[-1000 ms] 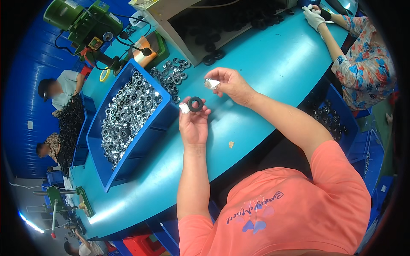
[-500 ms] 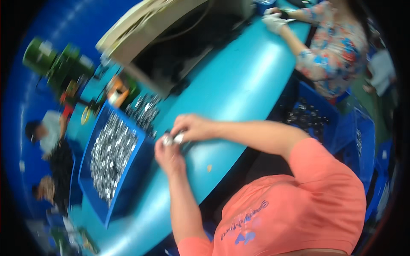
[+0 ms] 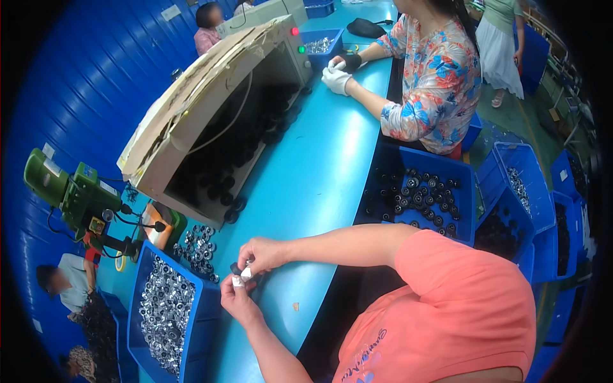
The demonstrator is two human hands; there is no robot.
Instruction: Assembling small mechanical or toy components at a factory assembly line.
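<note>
The person is wearing a coral short-sleeved shirt (image 3: pixel 453 293), its front showing dark script lettering (image 3: pixel 375 345) and a bluish print (image 3: pixel 366 375); white wrappings (image 3: pixel 238 281) are covering digits of the left hand (image 3: pixel 241 305) and right hand (image 3: pixel 265 254).

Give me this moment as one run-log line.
left hand: pinching dark part | right hand: on same part | blue bin: left of hands, holding shiny parts | table: turquoise, beneath hands

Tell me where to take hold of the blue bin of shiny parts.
The blue bin is probably best taken by its right rim, coming from the right, where the left hand is: that raised edge stands above the shiny parts inside.
</note>
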